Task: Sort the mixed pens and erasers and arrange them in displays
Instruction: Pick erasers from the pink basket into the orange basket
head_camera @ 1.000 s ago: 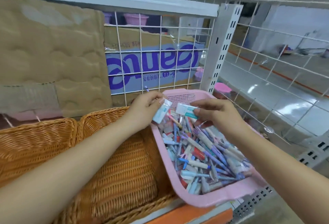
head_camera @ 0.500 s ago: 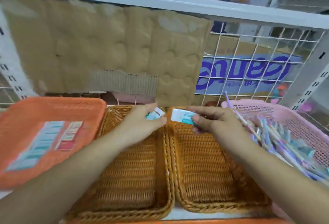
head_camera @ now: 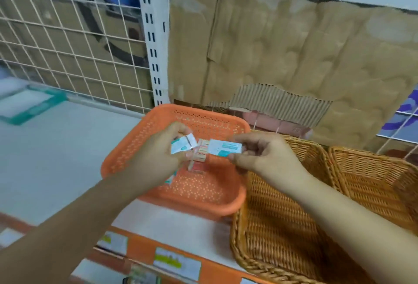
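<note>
Between the two hands, above an orange basket (head_camera: 214, 191), two white-and-teal wrapped erasers are held. The left eraser (head_camera: 183, 144) is pinched in the curled fingers of the left hand (head_camera: 158, 155). The right eraser (head_camera: 225, 147) is clamped between thumb and fingers of the right hand (head_camera: 264, 159). The two erasers lie near each other, and contact cannot be determined. Directly beneath the hands, a short row of erasers (head_camera: 200, 160) lies on the basket's perforated floor. To the right of the right hand stand the nearer wicker basket (head_camera: 271, 234) and the farther wicker basket (head_camera: 366, 177). Beyond the hands rise a torn cardboard sheet (head_camera: 294, 57) and a wire grid (head_camera: 67, 46). The step in hand appears to be depositing sorted erasers. The next move calls for lowering each eraser beside the row, aligning it, and only then loosening the grip.
</note>
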